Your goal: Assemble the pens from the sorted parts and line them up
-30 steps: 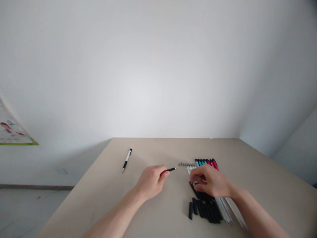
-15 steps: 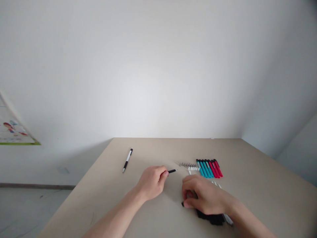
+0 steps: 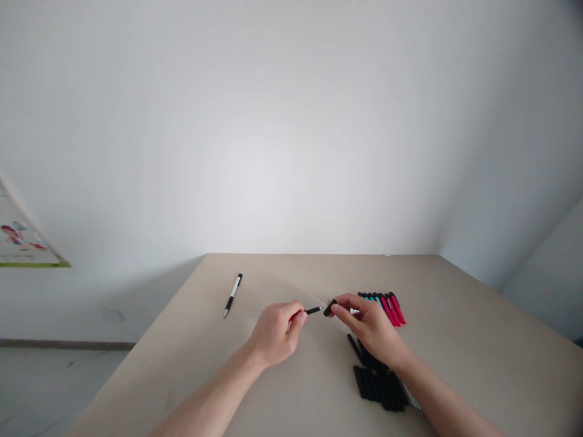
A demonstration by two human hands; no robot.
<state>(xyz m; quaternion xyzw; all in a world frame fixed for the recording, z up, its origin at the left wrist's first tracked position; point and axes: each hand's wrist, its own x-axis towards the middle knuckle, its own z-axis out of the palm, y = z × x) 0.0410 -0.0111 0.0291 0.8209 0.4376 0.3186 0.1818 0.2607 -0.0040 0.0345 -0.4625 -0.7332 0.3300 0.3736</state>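
Observation:
My left hand (image 3: 276, 332) is closed round a red pen body (image 3: 306, 312) whose black end points right. My right hand (image 3: 368, 325) pinches a short black pen part (image 3: 330, 307) right at that end, almost touching it. Behind my right hand lies a row of teal and red pen bodies (image 3: 387, 307). Several black pen parts (image 3: 378, 382) lie in a group under my right wrist.
A finished black and white pen (image 3: 232, 294) lies alone at the far left of the beige table (image 3: 455, 340). A few small white parts (image 3: 354, 311) sit beside the coloured row. A plain white wall rises behind the table, and a poster (image 3: 20, 240) hangs at left.
My right hand went down to the black parts, picked one up, and carried it up and left to the tip of the pen in my left hand. The left hand stayed put.

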